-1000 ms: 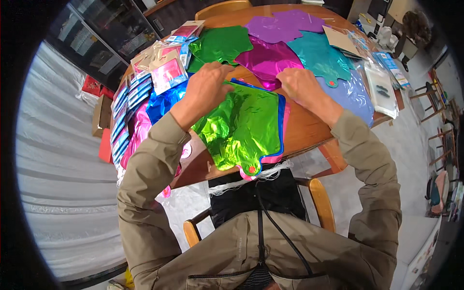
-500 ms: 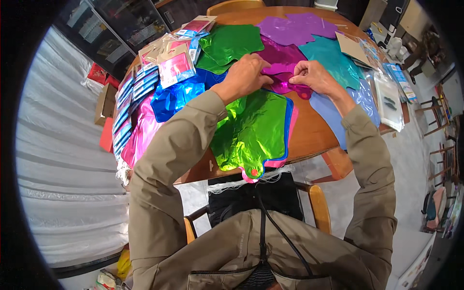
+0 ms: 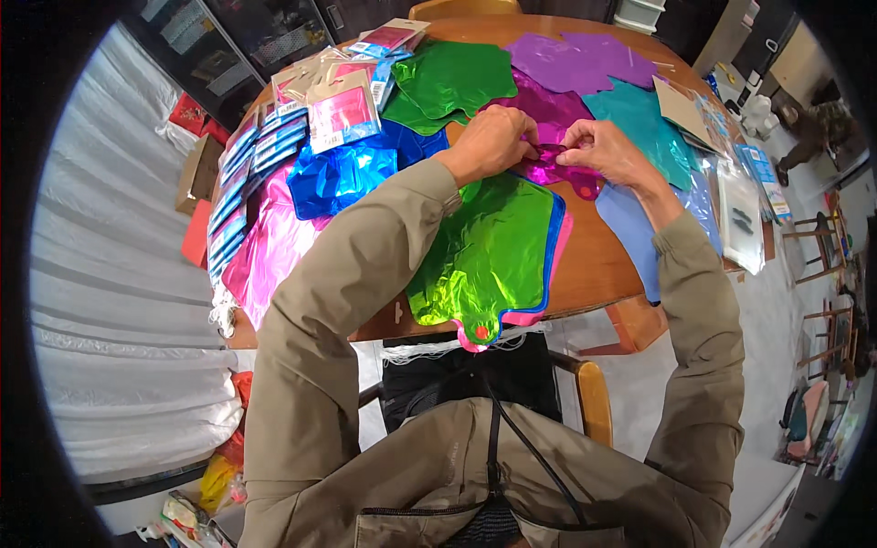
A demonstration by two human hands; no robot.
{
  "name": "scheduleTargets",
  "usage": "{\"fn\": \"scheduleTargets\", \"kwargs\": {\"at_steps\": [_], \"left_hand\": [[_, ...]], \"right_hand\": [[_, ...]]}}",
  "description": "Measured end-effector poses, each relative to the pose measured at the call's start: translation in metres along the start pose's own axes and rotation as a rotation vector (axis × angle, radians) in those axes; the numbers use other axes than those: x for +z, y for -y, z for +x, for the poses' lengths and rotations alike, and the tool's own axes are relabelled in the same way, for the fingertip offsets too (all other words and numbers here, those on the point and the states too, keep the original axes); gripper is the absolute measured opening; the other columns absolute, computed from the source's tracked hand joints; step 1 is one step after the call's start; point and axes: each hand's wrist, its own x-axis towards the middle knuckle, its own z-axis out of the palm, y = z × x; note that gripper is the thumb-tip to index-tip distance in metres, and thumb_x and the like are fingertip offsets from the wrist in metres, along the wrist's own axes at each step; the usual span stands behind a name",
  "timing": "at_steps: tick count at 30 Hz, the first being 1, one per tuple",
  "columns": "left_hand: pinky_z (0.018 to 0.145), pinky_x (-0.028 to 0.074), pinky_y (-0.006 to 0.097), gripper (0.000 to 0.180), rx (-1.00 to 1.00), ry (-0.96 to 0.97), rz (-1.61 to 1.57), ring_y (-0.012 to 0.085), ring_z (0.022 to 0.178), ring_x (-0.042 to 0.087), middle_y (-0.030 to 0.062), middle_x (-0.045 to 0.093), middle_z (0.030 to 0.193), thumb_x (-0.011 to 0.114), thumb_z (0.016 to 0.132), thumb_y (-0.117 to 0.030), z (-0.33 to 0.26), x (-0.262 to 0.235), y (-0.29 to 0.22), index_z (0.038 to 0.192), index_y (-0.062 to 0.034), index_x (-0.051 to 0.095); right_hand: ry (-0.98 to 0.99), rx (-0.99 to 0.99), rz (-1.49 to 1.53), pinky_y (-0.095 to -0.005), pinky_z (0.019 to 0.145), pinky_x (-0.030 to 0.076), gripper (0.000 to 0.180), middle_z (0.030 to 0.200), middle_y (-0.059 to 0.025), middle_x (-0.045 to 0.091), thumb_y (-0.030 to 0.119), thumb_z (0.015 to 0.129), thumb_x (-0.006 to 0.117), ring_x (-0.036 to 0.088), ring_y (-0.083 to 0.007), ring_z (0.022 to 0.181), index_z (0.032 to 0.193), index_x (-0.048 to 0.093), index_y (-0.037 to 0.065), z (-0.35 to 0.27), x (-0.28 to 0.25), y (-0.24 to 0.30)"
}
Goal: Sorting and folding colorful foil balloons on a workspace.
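Both grips pinched on the magenta balloon (image 3: 557,163): left hand (image 3: 491,142) closed on its near edge, right hand (image 3: 607,149) closed on it from the other side, fingertips nearly meeting over the crumpled foil. Flat on the round wooden counter (image 3: 598,265), toward its middle, just beyond the green balloon (image 3: 493,251). Under that green sheet, a blue and a pink one, edges showing along its right side, tails hanging over the near counter rim. Left of the hands, a crumpled blue balloon (image 3: 343,173) and a pink balloon (image 3: 265,251) draped over the counter's left edge. Beyond the grips, another green foil (image 3: 452,78), a purple one (image 3: 575,59) and a teal one (image 3: 644,132). Along the far left rim, a row of packets (image 3: 274,137) in clear sleeves. Further packets (image 3: 740,205) at the right rim. Below the counter, a wooden chair (image 3: 594,402).
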Motion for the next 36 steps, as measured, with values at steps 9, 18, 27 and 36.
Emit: {"fn": "scheduleTargets", "kwargs": {"at_steps": [9, 18, 27, 36], "left_hand": [[0.063, 0.052, 0.038, 0.016, -0.008, -0.022, -0.049, 0.0264, 0.064, 0.064, 0.0107, 0.075, 0.082, 0.08, 0.082, -0.015, 0.001, 0.004, 0.004, 0.093, -0.0037, 0.082], [0.061, 0.05, 0.03, 0.02, -0.058, 0.026, -0.171, 0.0163, 0.062, 0.06, 0.0062, 0.075, 0.078, 0.082, 0.088, -0.022, 0.009, 0.009, 0.015, 0.096, -0.0033, 0.082], [0.061, 0.051, 0.03, 0.012, -0.218, -0.021, -0.336, 0.0142, 0.06, 0.061, 0.0026, 0.074, 0.072, 0.084, 0.082, -0.018, 0.002, 0.01, 0.016, 0.087, -0.0075, 0.083], [0.061, 0.048, 0.024, 0.011, -0.229, 0.009, -0.422, 0.0071, 0.065, 0.057, -0.0012, 0.073, 0.076, 0.082, 0.087, -0.015, -0.006, 0.008, 0.008, 0.094, -0.0056, 0.082]], "right_hand": [[0.089, 0.064, -0.057, -0.0193, 0.06, 0.04, 0.015, 0.074, 0.002, 0.063, 0.006, 0.082, 0.082, 0.052, -0.0053, 0.066, 0.081, 0.067, 0.007, 0.014, -0.005, -0.003], [0.072, -0.013, -0.178, -0.0199, 0.058, 0.038, 0.016, 0.072, 0.0031, 0.06, 0.008, 0.083, 0.082, 0.049, -0.0049, 0.064, 0.081, 0.066, 0.007, 0.016, -0.001, -0.009], [-0.017, 0.014, 0.092, -0.0206, 0.061, 0.039, 0.013, 0.074, 0.002, 0.061, 0.009, 0.084, 0.082, 0.051, -0.0053, 0.068, 0.091, 0.071, 0.004, 0.006, 0.0, -0.003], [0.121, 0.007, -0.068, -0.017, 0.063, 0.04, 0.016, 0.079, -0.0007, 0.066, 0.008, 0.084, 0.081, 0.055, -0.0055, 0.071, 0.098, 0.073, 0.003, 0.019, -0.008, -0.008]]}}
